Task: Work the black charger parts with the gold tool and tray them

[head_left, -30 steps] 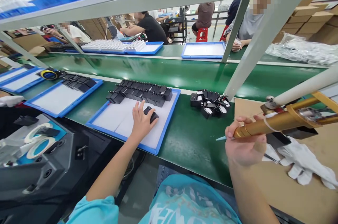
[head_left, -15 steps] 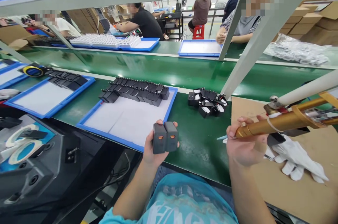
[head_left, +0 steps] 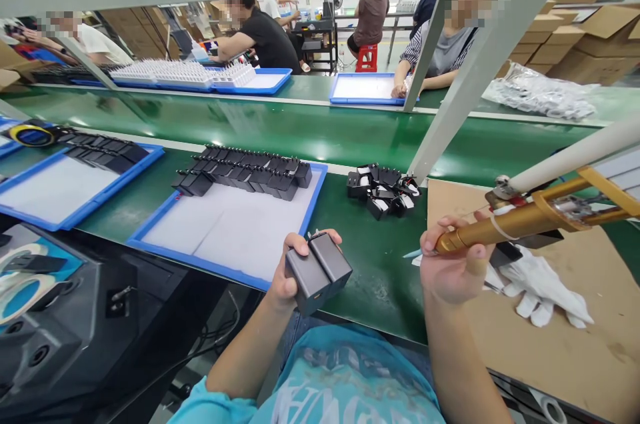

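My left hand (head_left: 283, 277) is closed around two dark grey charger blocks (head_left: 319, 271), held side by side above the near edge of the green bench. My right hand (head_left: 453, 264) grips a gold pen-shaped tool (head_left: 505, 227) with a thin tip pointing left; a white hose and gold fittings run off it to the right. A blue tray (head_left: 165, 247) with a white liner lies in front of me, with rows of black chargers (head_left: 245, 174) along its far side. A loose pile of black chargers (head_left: 383, 191) sits right of the tray.
White gloves (head_left: 540, 284) lie on a cardboard sheet (head_left: 575, 344) at right. A second blue tray (head_left: 30, 211) and a tape roll (head_left: 33, 135) are at left, a black machine (head_left: 60, 317) at lower left. Other people sit across the conveyor (head_left: 300, 127). Grey frame posts (head_left: 450, 104) slant overhead.
My left hand lifted two chargers off the tray liner and brought them toward me, then tilted them so the sides face up. The right hand kept the gold tool nearly still.
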The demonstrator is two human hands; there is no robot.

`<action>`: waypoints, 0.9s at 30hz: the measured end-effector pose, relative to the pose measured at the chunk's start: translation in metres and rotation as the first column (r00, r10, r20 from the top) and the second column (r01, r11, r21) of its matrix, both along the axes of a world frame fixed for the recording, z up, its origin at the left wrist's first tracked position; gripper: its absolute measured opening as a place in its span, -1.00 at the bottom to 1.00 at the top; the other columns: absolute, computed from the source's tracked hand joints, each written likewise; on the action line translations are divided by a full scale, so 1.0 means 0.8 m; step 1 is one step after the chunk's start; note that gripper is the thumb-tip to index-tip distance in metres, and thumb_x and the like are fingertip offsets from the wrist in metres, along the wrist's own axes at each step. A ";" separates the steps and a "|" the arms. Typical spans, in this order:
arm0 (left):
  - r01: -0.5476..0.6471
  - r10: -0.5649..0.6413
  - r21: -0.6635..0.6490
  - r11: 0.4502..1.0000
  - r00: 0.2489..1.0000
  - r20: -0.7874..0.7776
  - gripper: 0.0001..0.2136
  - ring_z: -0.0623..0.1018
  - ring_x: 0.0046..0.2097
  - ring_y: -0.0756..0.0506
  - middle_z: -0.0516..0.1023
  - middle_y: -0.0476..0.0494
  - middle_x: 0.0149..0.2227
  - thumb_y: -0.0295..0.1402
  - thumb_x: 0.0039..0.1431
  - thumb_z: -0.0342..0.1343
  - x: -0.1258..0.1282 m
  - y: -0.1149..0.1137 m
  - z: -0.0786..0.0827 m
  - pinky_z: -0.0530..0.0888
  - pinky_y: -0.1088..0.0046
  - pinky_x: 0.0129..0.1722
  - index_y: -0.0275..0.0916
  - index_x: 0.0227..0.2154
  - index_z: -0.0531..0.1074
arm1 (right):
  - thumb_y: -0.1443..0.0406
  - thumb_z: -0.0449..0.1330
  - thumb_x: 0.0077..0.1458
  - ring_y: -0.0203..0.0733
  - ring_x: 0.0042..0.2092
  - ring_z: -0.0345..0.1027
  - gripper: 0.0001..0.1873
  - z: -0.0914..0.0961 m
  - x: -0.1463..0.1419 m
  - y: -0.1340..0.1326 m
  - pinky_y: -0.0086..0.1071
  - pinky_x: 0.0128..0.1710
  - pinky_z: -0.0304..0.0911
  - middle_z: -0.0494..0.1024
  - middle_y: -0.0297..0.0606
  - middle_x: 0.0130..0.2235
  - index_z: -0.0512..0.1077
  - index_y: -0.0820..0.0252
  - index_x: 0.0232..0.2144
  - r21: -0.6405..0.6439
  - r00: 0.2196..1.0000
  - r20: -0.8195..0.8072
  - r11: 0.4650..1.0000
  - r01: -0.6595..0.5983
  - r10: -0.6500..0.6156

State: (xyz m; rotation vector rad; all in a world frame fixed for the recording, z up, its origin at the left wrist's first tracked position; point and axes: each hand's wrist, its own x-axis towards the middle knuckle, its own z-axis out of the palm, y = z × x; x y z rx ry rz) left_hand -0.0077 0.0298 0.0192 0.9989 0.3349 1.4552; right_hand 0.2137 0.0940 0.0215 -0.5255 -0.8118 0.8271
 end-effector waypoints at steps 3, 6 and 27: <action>-0.012 0.013 0.017 1.000 0.998 -0.054 -0.65 0.49 -0.17 -0.17 0.37 -0.12 -0.01 -0.03 0.03 0.24 -0.005 -0.001 0.003 0.51 0.25 -0.34 -0.03 -0.30 0.21 | 0.11 0.19 0.06 -0.34 -0.60 0.27 -0.60 0.001 -0.002 0.000 -0.41 -0.65 0.10 0.52 -0.36 -0.29 0.36 0.01 -0.03 -0.001 1.000 0.013 1.000 0.007 -0.007; -0.061 0.057 -0.020 0.998 0.987 -0.152 -0.57 0.48 -0.20 -0.18 0.37 -0.13 -0.04 0.06 -0.05 0.25 -0.011 -0.003 0.003 0.52 0.18 -0.33 -0.06 -0.34 0.18 | 0.10 0.19 0.05 -0.34 -0.60 0.27 -0.59 0.001 -0.003 -0.001 -0.41 -0.64 0.10 0.51 -0.36 -0.29 0.35 -0.01 -0.03 -0.011 1.000 0.023 1.000 0.017 -0.017; -0.436 0.449 0.389 0.812 0.039 -0.893 -0.68 0.34 0.18 -0.26 0.33 -0.31 0.09 -0.18 0.20 0.09 -0.179 0.068 -0.017 0.32 0.14 0.12 -0.16 -0.04 0.29 | 0.07 0.24 -0.06 -0.28 -0.61 0.22 -0.56 0.001 0.000 -0.002 -0.34 -0.64 0.07 0.54 -0.35 -0.32 0.43 -0.06 -0.08 -0.070 1.000 -0.012 0.997 0.027 -0.028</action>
